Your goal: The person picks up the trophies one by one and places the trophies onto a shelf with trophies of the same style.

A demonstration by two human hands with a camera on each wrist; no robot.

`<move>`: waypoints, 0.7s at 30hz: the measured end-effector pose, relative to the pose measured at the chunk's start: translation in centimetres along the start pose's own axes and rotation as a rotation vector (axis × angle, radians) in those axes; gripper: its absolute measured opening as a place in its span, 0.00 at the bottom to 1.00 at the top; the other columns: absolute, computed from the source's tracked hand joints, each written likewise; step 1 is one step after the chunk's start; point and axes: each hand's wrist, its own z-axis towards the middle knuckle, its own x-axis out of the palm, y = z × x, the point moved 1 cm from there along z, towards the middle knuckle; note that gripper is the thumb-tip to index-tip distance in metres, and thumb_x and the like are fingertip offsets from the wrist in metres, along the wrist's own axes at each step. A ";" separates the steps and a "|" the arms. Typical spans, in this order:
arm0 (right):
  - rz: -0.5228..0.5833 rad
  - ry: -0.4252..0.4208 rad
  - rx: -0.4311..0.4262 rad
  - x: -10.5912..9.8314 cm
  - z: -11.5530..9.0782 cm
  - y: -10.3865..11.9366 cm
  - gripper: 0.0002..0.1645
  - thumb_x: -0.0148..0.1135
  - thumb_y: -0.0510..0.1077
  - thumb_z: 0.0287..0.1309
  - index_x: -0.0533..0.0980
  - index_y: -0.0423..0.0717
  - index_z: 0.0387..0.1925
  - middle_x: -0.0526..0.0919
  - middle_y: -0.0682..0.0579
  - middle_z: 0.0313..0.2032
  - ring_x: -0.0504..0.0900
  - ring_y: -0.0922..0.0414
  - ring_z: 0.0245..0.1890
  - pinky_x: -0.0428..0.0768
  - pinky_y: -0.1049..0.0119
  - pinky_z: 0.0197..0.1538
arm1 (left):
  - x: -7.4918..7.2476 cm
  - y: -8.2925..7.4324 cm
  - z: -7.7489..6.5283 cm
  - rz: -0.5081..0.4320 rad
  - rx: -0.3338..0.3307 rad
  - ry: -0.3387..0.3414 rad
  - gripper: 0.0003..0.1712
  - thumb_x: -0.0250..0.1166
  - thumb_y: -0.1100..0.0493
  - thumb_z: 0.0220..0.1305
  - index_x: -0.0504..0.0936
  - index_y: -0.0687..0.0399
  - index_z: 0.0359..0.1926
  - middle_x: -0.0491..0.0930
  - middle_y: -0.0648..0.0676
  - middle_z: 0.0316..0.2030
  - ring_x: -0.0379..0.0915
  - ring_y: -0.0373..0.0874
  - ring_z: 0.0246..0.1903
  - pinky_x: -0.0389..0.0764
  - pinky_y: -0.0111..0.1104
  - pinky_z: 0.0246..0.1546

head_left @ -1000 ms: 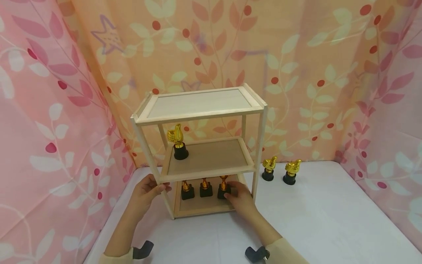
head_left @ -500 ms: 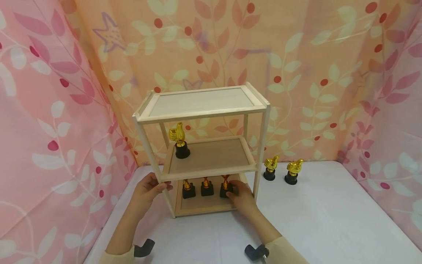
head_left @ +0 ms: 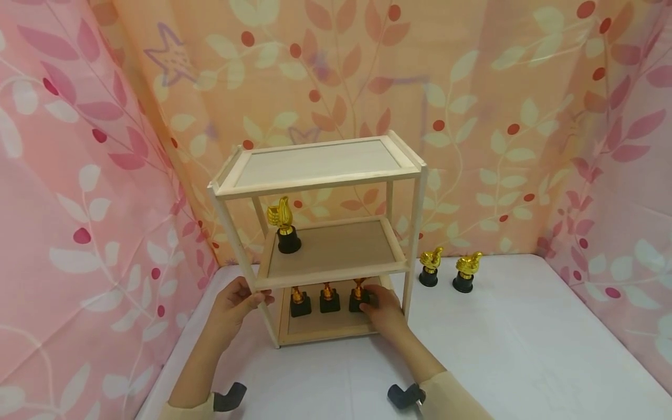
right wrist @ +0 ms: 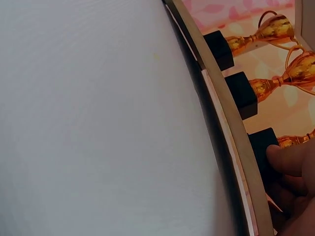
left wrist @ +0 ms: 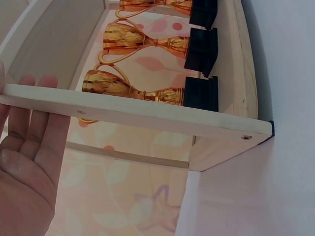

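Right hand pinches right cup on bottom shelf, left hand grips left post. Other cups, thumb trophy look done — two more trophies, far right on table, probably yet to shelve.

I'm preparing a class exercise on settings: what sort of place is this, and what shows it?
Probably an indoor tabletop set, perhaps arranged for recording. Leaf-patterned fabric hangs on three sides of a white-topped table, which bears a three-tier wooden shelf with gold trophies on its lower two tiers.
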 end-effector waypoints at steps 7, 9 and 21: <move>-0.034 -0.016 -0.026 0.1 0.4 0.0 0.27 0.70 0.37 0.60 0.77 0.41 0.62 0.82 0.43 0.59 0.75 0.41 0.64 0.72 0.43 0.67 | -0.1 -0.1 -0.1 0.011 0.011 0.002 0.14 0.63 0.64 0.73 0.71 0.64 0.53 0.85 0.60 0.46 0.87 0.44 0.45 0.84 0.31 0.53; -0.036 -0.018 -0.024 0.1 0.4 0.1 0.27 0.70 0.37 0.60 0.77 0.41 0.62 0.82 0.42 0.59 0.75 0.41 0.64 0.71 0.42 0.68 | -0.1 -0.1 -0.1 0.016 0.011 0.001 0.14 0.63 0.63 0.73 0.71 0.64 0.53 0.84 0.65 0.47 0.87 0.44 0.46 0.83 0.30 0.53; -0.059 -0.006 -0.006 0.3 0.5 0.2 0.30 0.70 0.37 0.61 0.75 0.42 0.65 0.80 0.41 0.62 0.73 0.40 0.66 0.69 0.42 0.69 | -0.1 0.3 0.0 -0.002 0.003 -0.007 0.14 0.64 0.63 0.72 0.71 0.65 0.53 0.86 0.55 0.45 0.88 0.44 0.45 0.84 0.30 0.52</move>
